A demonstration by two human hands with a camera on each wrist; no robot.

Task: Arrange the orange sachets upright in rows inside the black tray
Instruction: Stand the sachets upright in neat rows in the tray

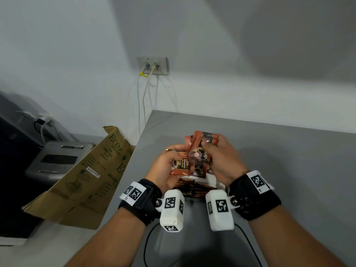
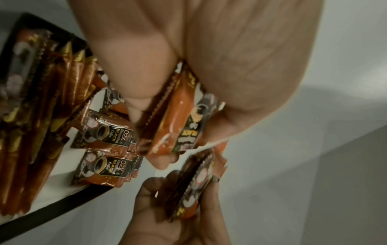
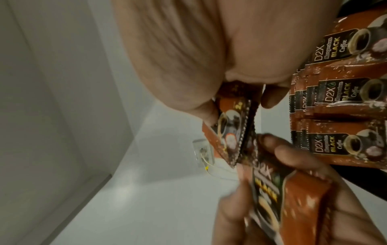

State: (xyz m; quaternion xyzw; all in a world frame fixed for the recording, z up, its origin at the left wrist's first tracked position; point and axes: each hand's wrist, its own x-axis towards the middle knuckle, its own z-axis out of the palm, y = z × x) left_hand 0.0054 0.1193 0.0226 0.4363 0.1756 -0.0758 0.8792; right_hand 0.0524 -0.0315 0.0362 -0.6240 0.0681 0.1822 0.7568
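Observation:
Both hands hover over the grey table, just above the black tray. My left hand pinches one orange sachet between thumb and fingers. My right hand grips a small fan of orange sachets, which overlaps the left one. Below them, several sachets stand upright in rows in the tray; they also show in the right wrist view. In the head view the hands and wrist cameras hide most of the tray.
A flattened brown cardboard box leans off the table's left edge, beside a grey device. A wall socket with cables sits behind. A black cable loops on the near table.

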